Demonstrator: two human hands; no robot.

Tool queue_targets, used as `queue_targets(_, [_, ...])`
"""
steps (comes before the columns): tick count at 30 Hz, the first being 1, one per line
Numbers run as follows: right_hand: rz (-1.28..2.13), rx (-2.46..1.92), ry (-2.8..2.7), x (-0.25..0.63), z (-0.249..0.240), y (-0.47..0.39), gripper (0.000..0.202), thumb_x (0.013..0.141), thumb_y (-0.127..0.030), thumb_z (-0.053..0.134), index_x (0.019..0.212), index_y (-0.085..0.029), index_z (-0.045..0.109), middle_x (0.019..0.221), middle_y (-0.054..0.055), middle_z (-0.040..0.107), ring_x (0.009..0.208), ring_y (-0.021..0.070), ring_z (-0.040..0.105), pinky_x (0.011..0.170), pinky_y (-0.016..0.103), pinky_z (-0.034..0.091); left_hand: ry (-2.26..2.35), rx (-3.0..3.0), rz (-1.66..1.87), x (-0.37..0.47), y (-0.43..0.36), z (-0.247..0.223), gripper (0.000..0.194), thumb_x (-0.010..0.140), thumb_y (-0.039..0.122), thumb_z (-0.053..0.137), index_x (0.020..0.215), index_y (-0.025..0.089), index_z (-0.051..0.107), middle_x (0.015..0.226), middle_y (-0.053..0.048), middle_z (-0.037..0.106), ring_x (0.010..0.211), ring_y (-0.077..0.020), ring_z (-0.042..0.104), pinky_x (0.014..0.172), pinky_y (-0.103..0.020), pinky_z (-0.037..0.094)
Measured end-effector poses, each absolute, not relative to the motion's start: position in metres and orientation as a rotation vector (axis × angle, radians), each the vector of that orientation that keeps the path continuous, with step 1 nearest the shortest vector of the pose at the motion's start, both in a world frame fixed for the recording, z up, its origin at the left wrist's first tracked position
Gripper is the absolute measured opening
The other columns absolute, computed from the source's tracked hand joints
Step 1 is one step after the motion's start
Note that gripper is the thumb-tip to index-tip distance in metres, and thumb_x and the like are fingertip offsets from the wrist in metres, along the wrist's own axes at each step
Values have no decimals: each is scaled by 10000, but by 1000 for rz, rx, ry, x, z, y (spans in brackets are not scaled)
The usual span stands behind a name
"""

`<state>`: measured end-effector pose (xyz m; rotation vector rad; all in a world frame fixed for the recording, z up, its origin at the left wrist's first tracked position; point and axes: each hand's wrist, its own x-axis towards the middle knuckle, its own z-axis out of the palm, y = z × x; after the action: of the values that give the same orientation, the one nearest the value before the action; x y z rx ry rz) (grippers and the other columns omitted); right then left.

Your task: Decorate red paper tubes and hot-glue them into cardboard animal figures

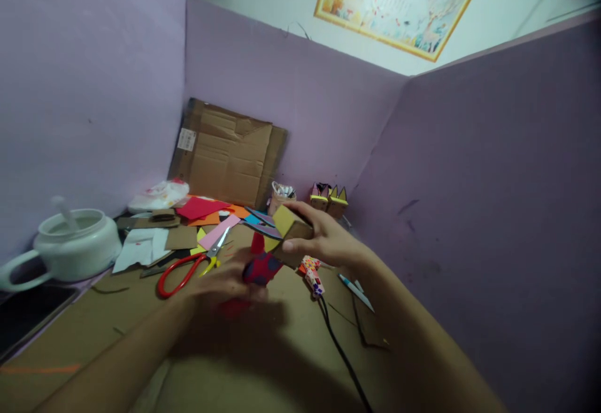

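Observation:
My right hand [335,236] grips a small cardboard craft figure [297,229] with yellow sides and striped pointed pieces, thumb on its near side and fingers over the top. Below it, my left hand [225,288] is smeared by motion and closed around the figure's red part with dark spots [263,269]. More red shows under the left fingers. Both hands are above the cardboard-covered table. Red-handled scissors [188,269] lie left of my left hand. Under my right wrist rests a floral-patterned hot glue gun [312,275] with a black cord.
A white pot [77,250] stands at the left. Coloured paper scraps [204,209] spread behind the scissors. Cardboard sheets [230,153] lean on the back panel. Two pointed-ear cardboard pieces [328,200] stand at the back right. A blue-and-white pen-like tool [355,291] lies at the right.

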<state>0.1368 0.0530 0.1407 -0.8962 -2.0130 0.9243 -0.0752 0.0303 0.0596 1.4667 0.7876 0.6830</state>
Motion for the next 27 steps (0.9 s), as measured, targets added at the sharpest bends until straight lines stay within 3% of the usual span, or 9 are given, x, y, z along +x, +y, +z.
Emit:
queue_targets(2, [1037,-891,-1813,148,134,56,669,526,-326,849,1139,-202,610,1106,57,652,1007,254,604,911,398,469,669,1334,833,-90,38,68,495,658,506,651,1046,200,614,905,-62,681,867,-232,610,755,-331,464])
queue_targets(4, [1209,-771,-1465,155,120,60,592,578,-413,811,1098,-200,624,1047,52,683,947,232,634,868,375,497,601,1133,991,-104,46,74,551,747,592,510,1121,196,594,1030,-122,676,978,-270,608,844,-385,460])
queue_targets(7, [1506,-671,-911,150,89,62,456,680,-558,685,942,-186,662,857,43,724,741,199,676,757,359,542,657,1116,1280,-110,56,74,486,777,520,538,1139,197,575,1093,-125,657,917,-235,632,822,-363,483])
queue_targets(11, [1793,-569,-563,125,51,51,474,734,-586,596,900,-146,652,812,72,730,712,209,687,763,388,544,922,1349,1299,-85,50,61,550,654,405,738,1133,188,576,1080,-114,657,1002,-257,616,838,-359,498])
queue_targets(16, [1928,-544,-544,108,38,38,421,734,-521,584,891,-136,650,778,85,726,699,238,692,682,413,558,1132,1685,1280,-63,34,52,485,712,411,695,1145,225,580,1169,-98,627,1110,-271,575,955,-398,457])
queue_targets(24, [1994,-458,-254,108,39,37,511,770,-621,514,829,-135,662,636,70,706,596,240,680,623,407,570,1170,1820,1391,-47,43,97,596,676,398,722,1190,197,497,1109,-93,622,1015,-253,590,915,-417,462])
queue_targets(27, [1990,-421,-158,107,40,35,549,810,-631,465,854,-124,672,678,81,717,590,211,677,613,361,569,1048,1767,1570,-35,42,123,627,694,383,703,1232,202,437,1155,-91,588,1006,-232,583,876,-382,478])
